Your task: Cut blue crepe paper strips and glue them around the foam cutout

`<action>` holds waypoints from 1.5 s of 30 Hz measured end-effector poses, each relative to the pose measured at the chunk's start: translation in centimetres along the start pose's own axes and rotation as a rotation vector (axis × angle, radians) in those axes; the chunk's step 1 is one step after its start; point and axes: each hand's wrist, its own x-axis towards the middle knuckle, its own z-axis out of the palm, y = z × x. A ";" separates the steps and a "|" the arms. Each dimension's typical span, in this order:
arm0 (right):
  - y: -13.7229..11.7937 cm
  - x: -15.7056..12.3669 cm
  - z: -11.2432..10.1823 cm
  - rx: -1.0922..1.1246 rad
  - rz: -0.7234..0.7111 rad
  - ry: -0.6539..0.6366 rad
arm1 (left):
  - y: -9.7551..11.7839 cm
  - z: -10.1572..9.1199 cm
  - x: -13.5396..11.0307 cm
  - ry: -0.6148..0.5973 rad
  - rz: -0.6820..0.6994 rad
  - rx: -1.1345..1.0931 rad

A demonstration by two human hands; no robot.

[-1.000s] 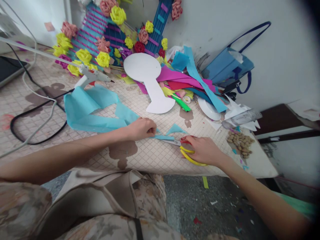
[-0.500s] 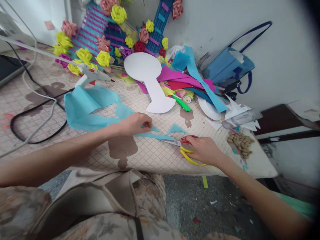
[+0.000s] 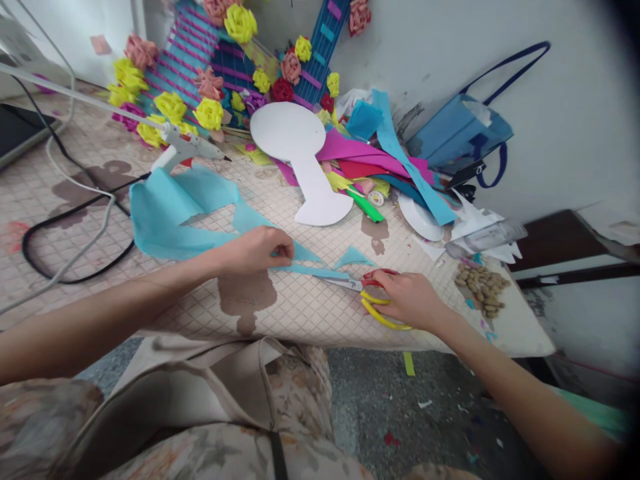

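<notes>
My left hand (image 3: 263,250) pinches a narrow light-blue paper strip (image 3: 313,271) that runs right along the tabletop. My right hand (image 3: 407,300) is closed around the red and yellow handles of a pair of scissors (image 3: 375,308). Their blades point left and lie along the strip's right end; whether the paper sits between them I cannot tell. A larger light-blue paper sheet (image 3: 165,237) lies curled to the left, partly behind my left forearm. Just above the scissors rests a small blue paper triangle (image 3: 353,256).
A white glue gun (image 3: 187,148) with cables stands at the back left. White card cutout (image 3: 310,177), coloured paper scraps (image 3: 370,157) and paper flowers (image 3: 209,115) fill the back. At right are peanuts (image 3: 483,288), a clear bottle (image 3: 487,237) and a blue bag (image 3: 457,133).
My left hand has slid a little to the left along the strip, still pinching. My right hand and the scissors have stayed almost in place. The view has shifted slightly.
</notes>
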 end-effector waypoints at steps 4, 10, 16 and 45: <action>0.2 0.0 0.4 -0.032 0.000 0.000 | 0.1 -0.1 0.0 0.007 0.000 0.002; 0.1 -0.1 0.4 -0.011 0.022 0.039 | 0.3 -0.5 -0.3 -0.006 -0.018 0.016; 0.0 -0.6 0.2 0.039 0.013 0.020 | 0.2 -1.4 -1.0 0.030 -0.050 0.022; -5.2 2.6 -0.6 0.117 -0.024 0.109 | -0.1 -2.6 -5.7 0.104 -0.003 0.245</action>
